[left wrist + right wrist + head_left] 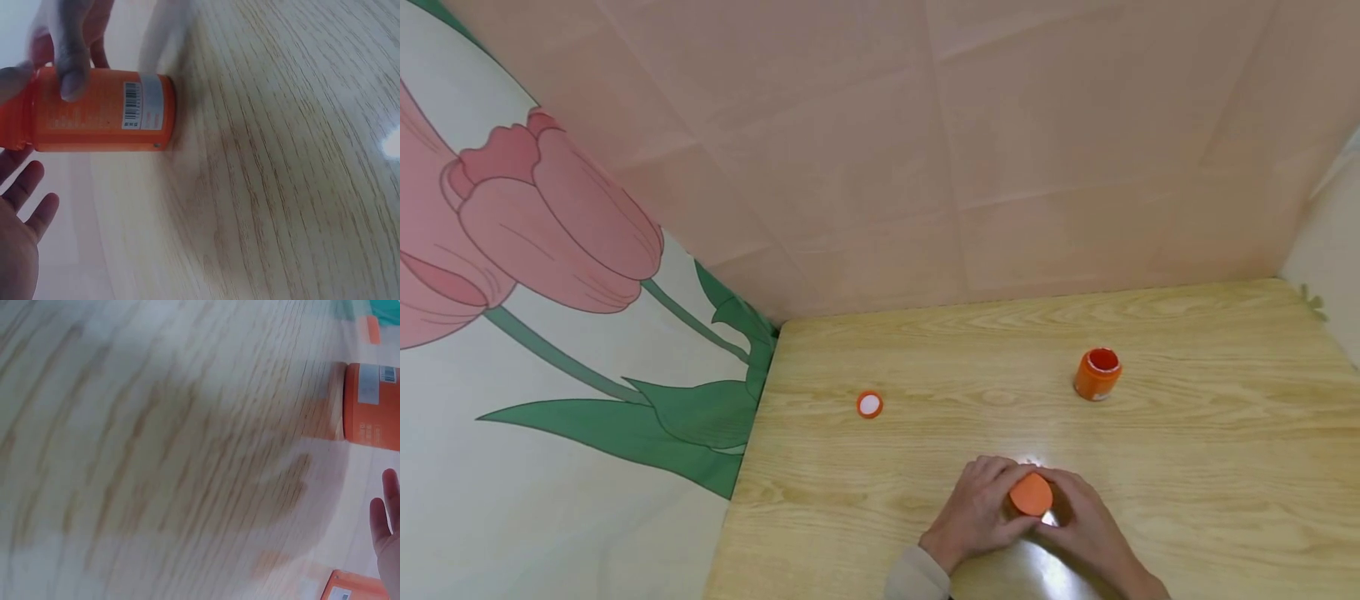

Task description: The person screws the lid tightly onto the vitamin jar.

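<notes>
Both hands are round an orange plastic jar (94,125) near the table's front edge. Its round orange lid (1031,495) faces up, and a barcode label shows low on its side. My left hand (976,510) holds it near the top, thumb over the lid end and the outer fingers spread off it. From the other side, my right hand (1086,521) grips the jar, a fingertip pressing its side in the left wrist view. Upright and close to the wood, the jar (374,406) shows its base in the right wrist view, with some right fingers (379,519) extended.
A second orange jar (1096,379), lidless and reddish inside, stands at the back right of the wooden table (970,358). Left of it lies a loose orange lid (869,404), white inner side up. A tulip-print cloth (565,433) hangs left, a plain pinkish-brown one behind.
</notes>
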Motion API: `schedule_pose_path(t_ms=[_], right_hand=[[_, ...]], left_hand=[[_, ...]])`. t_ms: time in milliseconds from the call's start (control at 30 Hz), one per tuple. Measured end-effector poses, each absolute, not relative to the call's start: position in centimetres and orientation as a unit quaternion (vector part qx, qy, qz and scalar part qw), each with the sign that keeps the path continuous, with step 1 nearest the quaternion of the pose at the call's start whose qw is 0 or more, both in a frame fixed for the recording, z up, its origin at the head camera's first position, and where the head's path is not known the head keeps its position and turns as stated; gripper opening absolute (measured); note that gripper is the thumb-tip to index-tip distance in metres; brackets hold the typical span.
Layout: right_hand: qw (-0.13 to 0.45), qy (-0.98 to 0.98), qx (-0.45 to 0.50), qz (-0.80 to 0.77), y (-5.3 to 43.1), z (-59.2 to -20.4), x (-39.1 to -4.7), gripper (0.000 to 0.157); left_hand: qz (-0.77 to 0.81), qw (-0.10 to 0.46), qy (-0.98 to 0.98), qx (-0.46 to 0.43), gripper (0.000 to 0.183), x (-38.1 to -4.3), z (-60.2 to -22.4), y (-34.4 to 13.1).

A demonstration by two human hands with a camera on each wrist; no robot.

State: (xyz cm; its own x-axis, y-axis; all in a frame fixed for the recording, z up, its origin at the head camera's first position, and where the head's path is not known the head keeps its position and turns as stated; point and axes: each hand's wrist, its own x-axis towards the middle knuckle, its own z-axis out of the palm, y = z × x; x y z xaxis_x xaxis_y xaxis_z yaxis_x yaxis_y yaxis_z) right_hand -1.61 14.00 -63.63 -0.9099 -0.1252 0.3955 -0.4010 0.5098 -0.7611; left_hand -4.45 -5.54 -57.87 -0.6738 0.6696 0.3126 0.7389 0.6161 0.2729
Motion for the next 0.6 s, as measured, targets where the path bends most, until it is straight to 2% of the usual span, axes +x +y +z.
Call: schedule_pose_path(t_ms=[300,600], right_hand=[[0.157,-0.879,0.106,0.438,14.4,-63.9,-1.5,0.080],[0.089,-0.896,0.030,0.434,16.1,-62.4,-1.7,0.076]], left_hand=[[-0.211,0.086,-0.897,-0.379,0.078,-4.4,-58.1,-5.9],[-0.198,0.115,-0.904,-0.362,0.078,-4.6,-58.5,-6.6]])
